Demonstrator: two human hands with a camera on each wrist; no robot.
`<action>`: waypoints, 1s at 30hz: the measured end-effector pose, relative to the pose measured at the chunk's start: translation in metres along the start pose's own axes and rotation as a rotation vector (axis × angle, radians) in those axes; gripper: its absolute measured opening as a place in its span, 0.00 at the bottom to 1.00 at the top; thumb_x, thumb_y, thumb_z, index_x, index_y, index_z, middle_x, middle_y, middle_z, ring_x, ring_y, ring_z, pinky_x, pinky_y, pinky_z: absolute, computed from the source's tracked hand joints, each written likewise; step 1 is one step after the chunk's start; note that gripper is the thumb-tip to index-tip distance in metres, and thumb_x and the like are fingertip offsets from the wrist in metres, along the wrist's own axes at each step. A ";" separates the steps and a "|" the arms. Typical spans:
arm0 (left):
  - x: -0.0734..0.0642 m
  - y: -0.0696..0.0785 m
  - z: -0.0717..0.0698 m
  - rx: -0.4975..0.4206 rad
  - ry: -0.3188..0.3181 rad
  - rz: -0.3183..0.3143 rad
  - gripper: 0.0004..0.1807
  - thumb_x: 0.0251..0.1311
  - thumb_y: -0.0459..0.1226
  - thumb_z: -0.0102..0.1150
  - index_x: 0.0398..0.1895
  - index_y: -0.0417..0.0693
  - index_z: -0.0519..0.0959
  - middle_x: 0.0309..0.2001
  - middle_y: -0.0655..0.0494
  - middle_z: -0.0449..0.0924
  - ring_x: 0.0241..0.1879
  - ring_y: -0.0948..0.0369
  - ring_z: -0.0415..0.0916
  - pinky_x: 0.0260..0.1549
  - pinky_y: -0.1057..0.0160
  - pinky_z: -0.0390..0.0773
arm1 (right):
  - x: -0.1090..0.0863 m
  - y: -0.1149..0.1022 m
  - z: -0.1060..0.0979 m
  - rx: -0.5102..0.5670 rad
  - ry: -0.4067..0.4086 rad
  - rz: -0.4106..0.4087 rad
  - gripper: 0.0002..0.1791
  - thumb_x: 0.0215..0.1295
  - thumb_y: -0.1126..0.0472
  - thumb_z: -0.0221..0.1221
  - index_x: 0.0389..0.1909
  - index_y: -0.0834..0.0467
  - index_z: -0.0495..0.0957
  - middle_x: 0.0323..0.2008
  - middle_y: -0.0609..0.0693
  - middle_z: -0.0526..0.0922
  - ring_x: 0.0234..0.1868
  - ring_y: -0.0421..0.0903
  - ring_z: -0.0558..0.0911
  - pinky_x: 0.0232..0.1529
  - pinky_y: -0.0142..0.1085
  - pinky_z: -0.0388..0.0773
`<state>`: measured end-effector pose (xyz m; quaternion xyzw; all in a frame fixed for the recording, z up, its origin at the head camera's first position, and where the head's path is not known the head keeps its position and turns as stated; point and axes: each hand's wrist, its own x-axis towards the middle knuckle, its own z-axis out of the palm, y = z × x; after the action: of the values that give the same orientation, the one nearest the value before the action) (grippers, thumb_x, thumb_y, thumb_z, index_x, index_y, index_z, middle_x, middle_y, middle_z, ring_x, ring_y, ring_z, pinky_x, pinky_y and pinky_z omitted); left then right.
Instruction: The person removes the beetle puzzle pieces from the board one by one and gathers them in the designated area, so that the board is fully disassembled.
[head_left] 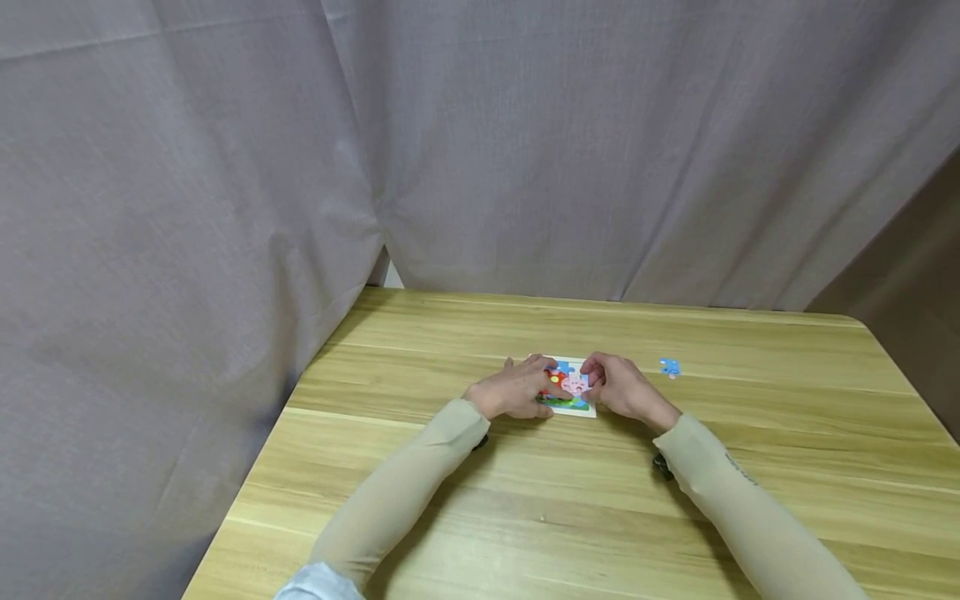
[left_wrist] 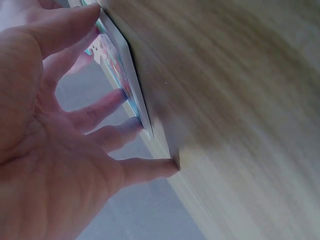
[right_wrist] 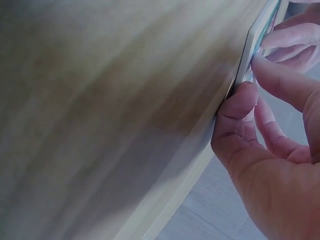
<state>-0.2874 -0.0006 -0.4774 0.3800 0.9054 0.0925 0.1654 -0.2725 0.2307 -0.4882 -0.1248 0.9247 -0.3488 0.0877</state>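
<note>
A small jigsaw puzzle (head_left: 570, 405) in a white frame lies on the table, with a pink cartoon figure, red, blue and green in its picture. My left hand (head_left: 519, 389) spreads over its left part. In the left wrist view several fingertips (left_wrist: 119, 95) touch the puzzle and the little finger rests on the table. My right hand (head_left: 621, 388) is at the puzzle's right end. The right wrist view has its thumb (right_wrist: 280, 77) at the puzzle's face and its other fingers (right_wrist: 240, 102) curled at the edge, hiding that end.
One loose blue puzzle piece (head_left: 670, 367) lies to the right of the right hand. The wooden table (head_left: 525, 517) carries all of this. Grey curtains (head_left: 517, 150) hang behind it and along its left side.
</note>
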 end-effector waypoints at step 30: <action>0.007 -0.017 -0.002 0.046 0.126 -0.124 0.49 0.59 0.63 0.78 0.79 0.50 0.75 0.80 0.58 0.69 0.78 0.55 0.66 0.77 0.51 0.74 | -0.009 0.001 -0.003 0.026 0.023 0.010 0.16 0.68 0.68 0.70 0.52 0.71 0.82 0.39 0.58 0.86 0.40 0.46 0.81 0.39 0.29 0.78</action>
<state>-0.3040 -0.0079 -0.4822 0.3204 0.9376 0.0849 0.1047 -0.2646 0.2363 -0.4856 -0.1149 0.9216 -0.3619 0.0804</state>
